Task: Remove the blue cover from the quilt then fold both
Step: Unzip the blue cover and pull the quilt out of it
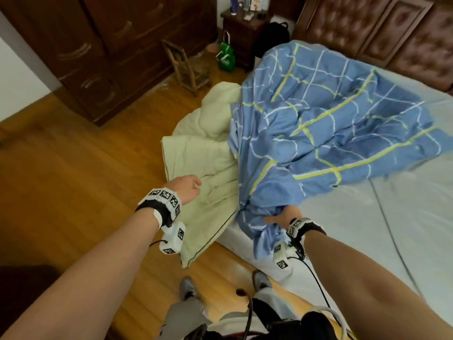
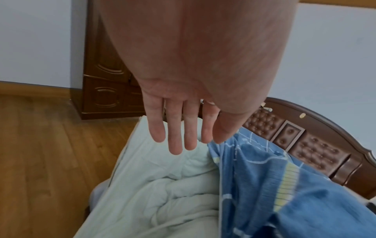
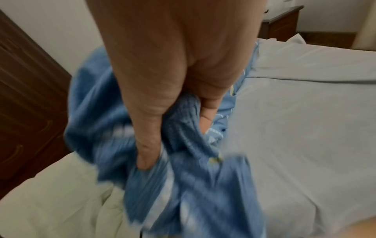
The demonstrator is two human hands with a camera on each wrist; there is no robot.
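Observation:
The blue cover point(image 1: 318, 123) with yellow and white stripes billows over the bed, lifted and spread toward the headboard. My right hand point(image 1: 282, 217) grips a bunched end of the blue cover point(image 3: 183, 145) at the bed's near edge, fingers curled into the cloth. The pale green quilt point(image 1: 208, 163) lies uncovered along the bed's left side, its corner hanging over the floor. My left hand point(image 1: 188, 190) hovers above the quilt point(image 2: 162, 193) with straight, spread fingers point(image 2: 175, 138), holding nothing. The blue cover point(image 2: 274, 185) hangs just right of that hand.
A grey sheet point(image 1: 367, 241) covers the mattress. Behind the bed stands a brown padded headboard point(image 1: 392, 33). A dark wardrobe point(image 1: 98, 57), a small wooden stool point(image 1: 188, 67), a green bag point(image 1: 226, 55) and a nightstand point(image 1: 245, 28) line the wooden floor point(image 1: 73, 180). My feet point(image 1: 188, 288) stand by the bed's corner.

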